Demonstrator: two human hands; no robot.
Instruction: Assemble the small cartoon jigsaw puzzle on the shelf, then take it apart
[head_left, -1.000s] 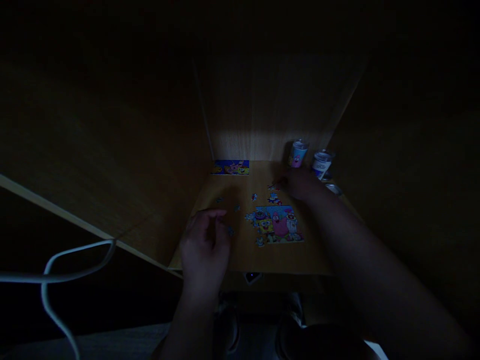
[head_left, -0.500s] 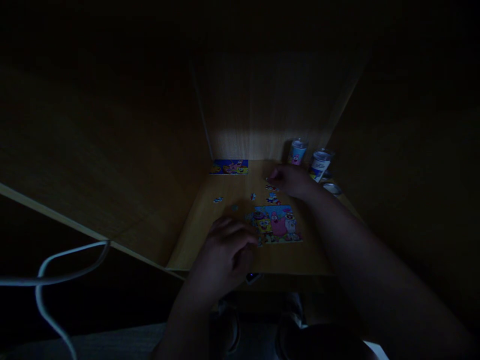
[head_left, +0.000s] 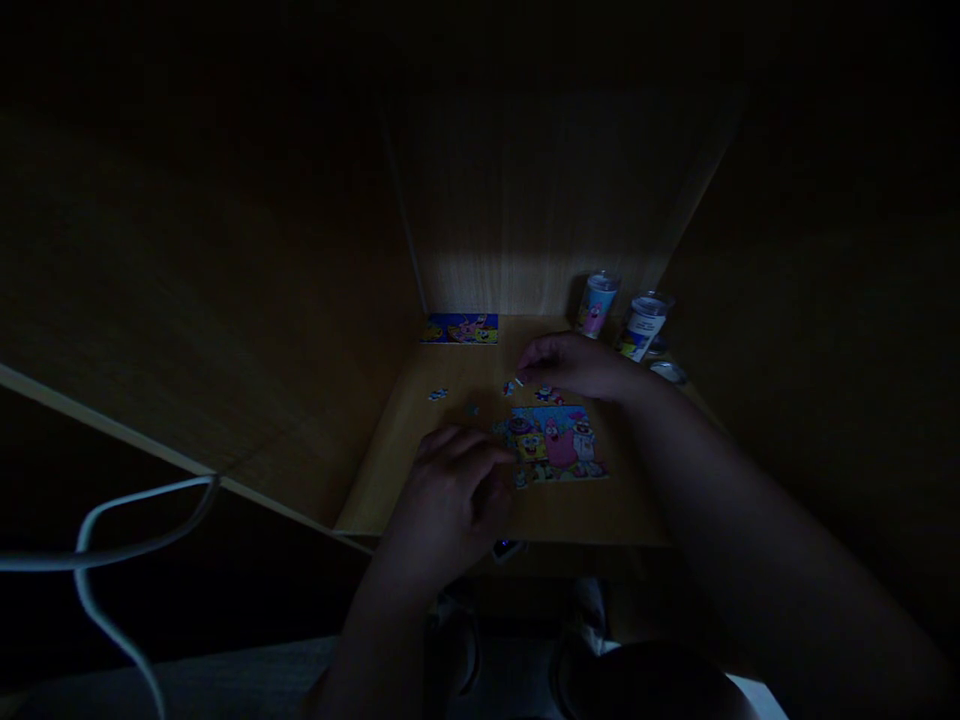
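A partly built cartoon jigsaw puzzle (head_left: 559, 443) lies on a small wooden desk (head_left: 465, 510) inside a dim booth. My left hand (head_left: 454, 495) rests at the puzzle's left edge with its fingers curled and their tips touching that edge; what they pinch is hidden. My right hand (head_left: 574, 363) hovers just beyond the puzzle's far edge and pinches a small puzzle piece (head_left: 517, 381). A few loose pieces (head_left: 438, 394) lie on the desk to the left.
A picture card (head_left: 460, 329) lies at the back left of the desk. Two small cans (head_left: 598, 303) (head_left: 644, 324) stand at the back right, with a lid (head_left: 667, 371) beside them. Wooden walls enclose the desk. A white cable (head_left: 112, 520) hangs at the left.
My left hand has moved right from the loose pieces to the puzzle's left edge. My right hand has come left and nearer, from beside the cans to the puzzle's far edge.
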